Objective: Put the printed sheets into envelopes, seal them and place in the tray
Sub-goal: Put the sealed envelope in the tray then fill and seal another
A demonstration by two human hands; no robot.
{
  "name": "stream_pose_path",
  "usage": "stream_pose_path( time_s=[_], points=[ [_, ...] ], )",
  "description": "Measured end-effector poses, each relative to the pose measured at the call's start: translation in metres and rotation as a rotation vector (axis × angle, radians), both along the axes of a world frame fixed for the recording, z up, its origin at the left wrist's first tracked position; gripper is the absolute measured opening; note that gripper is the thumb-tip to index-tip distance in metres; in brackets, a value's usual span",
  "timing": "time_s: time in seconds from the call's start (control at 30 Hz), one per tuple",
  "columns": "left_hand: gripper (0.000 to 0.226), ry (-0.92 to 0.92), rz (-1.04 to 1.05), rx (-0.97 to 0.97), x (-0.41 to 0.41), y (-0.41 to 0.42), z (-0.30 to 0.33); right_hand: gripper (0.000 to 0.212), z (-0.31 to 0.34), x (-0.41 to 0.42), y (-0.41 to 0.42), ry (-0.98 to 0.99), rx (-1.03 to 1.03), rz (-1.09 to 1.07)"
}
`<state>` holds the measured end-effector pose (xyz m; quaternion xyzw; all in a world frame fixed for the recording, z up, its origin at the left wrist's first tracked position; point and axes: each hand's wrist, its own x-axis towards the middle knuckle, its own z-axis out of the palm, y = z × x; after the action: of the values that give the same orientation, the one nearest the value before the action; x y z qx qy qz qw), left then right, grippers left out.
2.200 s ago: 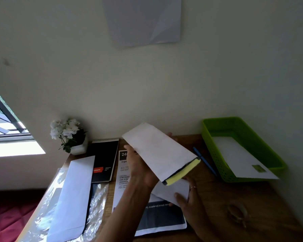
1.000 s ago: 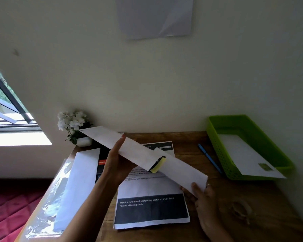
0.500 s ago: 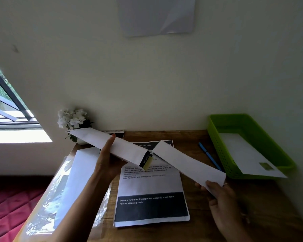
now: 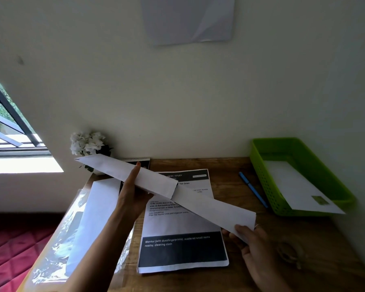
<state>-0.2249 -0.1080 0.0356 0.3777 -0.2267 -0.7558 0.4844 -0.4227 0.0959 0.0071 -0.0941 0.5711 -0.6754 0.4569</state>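
Note:
My left hand [image 4: 131,197] holds a long white envelope [image 4: 122,171] above the desk, its mouth facing right. My right hand [image 4: 255,247] grips the near end of a folded white sheet [image 4: 215,207]. The sheet's far end sits at the envelope's mouth; how far it is inside I cannot tell. Beneath them a stack of printed sheets [image 4: 183,249] with a black band lies flat on the wooden desk [image 4: 230,167]. The green tray [image 4: 308,159] stands at the right with one white envelope [image 4: 293,184] inside.
A blue pen [image 4: 253,191] lies between the printed sheets and the tray. At the left, another white envelope [image 4: 93,218] rests on a clear plastic sleeve [image 4: 57,245]. A dark notebook [image 4: 143,162] and a white flower pot [image 4: 89,144] stand by the wall.
The sheet, apart from the envelope half a second ago, now meets its mouth. The yellow strip seen at the mouth earlier no longer shows. Both hands stay raised over the printed sheets.

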Motion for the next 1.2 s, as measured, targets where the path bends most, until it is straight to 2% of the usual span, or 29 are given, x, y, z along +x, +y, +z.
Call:
stream_pose_path(
  time_s=[0.4,0.7,0.9,1.2],
  points=[
    [0.045,0.004,0.017,-0.019,-0.006,-0.001,-0.009,0.016,0.006,0.003,-0.002,-0.015,0.026,0.028],
    [0.032,0.042,0.024,0.027,-0.004,-0.003,-0.012,0.015,0.004,0.005,-0.004,-0.066,0.037,0.074],
    [0.055,0.065,0.009,-0.022,0.000,-0.005,-0.010,0.016,0.002,0.003,-0.004,-0.084,0.062,0.117],
    [0.036,0.087,-0.012,-0.034,-0.004,0.003,-0.007,0.020,0.002,0.006,-0.004,-0.129,0.024,0.203]
  ],
)
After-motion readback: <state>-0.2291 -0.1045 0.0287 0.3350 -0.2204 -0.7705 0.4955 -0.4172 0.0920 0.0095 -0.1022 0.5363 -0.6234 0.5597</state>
